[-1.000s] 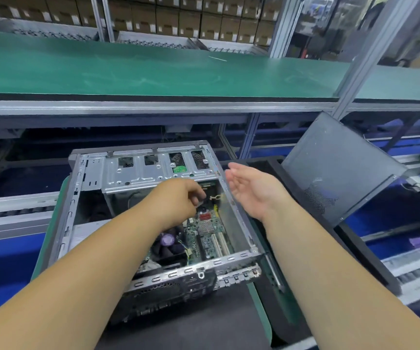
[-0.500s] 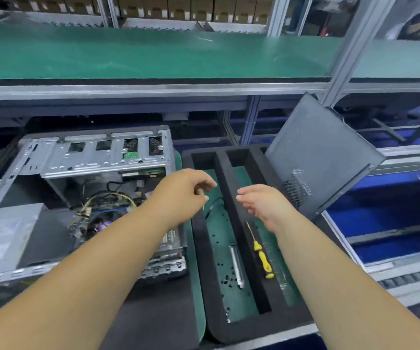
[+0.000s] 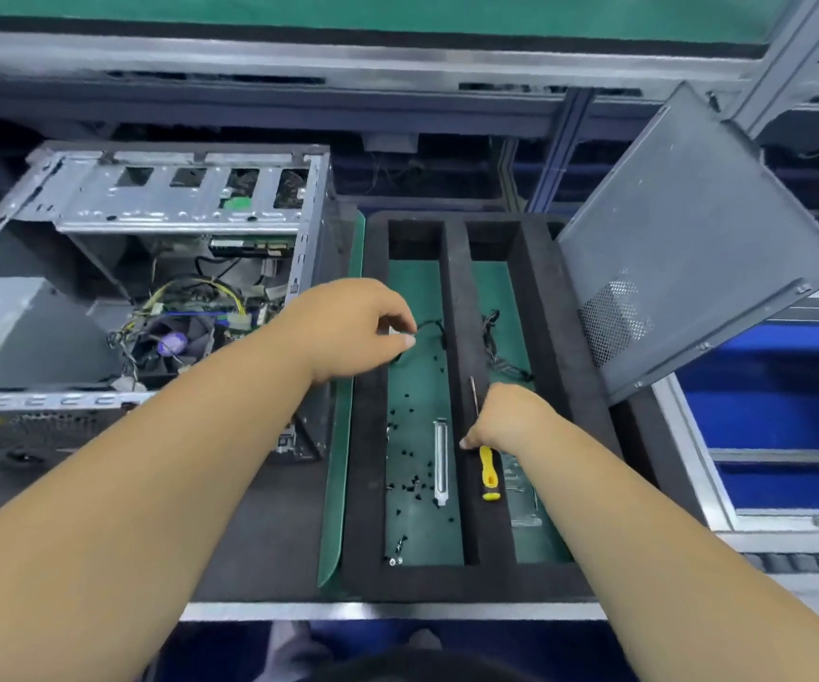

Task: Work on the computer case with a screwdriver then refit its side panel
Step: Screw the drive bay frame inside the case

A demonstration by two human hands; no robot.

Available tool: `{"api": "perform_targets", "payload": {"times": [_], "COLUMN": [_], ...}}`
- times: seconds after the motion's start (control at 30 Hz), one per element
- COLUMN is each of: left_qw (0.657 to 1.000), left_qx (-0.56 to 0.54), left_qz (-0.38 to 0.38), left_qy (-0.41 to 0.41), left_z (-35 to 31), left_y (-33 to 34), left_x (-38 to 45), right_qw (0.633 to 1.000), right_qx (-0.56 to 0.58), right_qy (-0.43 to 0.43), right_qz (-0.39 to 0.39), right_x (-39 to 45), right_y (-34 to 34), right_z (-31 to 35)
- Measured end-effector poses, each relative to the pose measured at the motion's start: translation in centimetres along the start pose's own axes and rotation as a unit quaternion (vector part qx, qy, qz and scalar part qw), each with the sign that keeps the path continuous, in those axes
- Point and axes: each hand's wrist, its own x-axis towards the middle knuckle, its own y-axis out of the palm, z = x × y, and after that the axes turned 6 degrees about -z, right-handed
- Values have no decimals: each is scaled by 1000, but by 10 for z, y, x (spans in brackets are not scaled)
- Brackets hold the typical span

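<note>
Yellow-handled screwdriver point(image 3: 488, 472) lies on the black foam tray point(image 3: 373, 435); the right hand point(image 3: 506, 418) curls its grip around it. The left hand point(image 3: 353, 327) pinches something small, unclear what. The open computer case point(image 3: 152, 268) sits left, its side panel point(image 3: 693, 238) propped right.

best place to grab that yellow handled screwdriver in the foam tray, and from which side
Grip the yellow-handled screwdriver by its yellow handle, coming from above. It lies flat along the divider of the black foam tray, thin metal shaft pointing away, handle nearest the person. The right hand is already over the shaft end; whether it grips it I cannot tell.
</note>
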Motion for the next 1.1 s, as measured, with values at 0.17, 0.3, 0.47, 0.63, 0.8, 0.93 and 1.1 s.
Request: {"api": "perform_targets", "payload": {"times": [0.17,0.3,0.47,0.63,0.8,0.93,1.1], "left_qw": [1000,999,999,998,999,999,999], "left_qx": [20,32,52,55,52,54,51], "left_qz": [7,0,0,-6,-6,-3,-7], "left_qy": [-1,-1,1,0,0,-3,-4], "left_z": [0,-1,-1,0,0,1,1], "left_y": [3,4,6,7,7,7,8], "left_x": [2,2,1,0,0,1,1], "right_qw": [997,991,968,929,925,927,934], "right_qx": [4,47,-147,-223,-219,-204,-177], "right_qy": [-28,-99,-199,-244,-219,-223,-223], "right_qz": [-66,-74,36,168,219,221,216], "right_x": [7,2,-14,-29,-30,-26,-23], "right_y": [5,2,-1,19,38,44,51], "right_z": [-2,8,26,41,51,54,55]}}
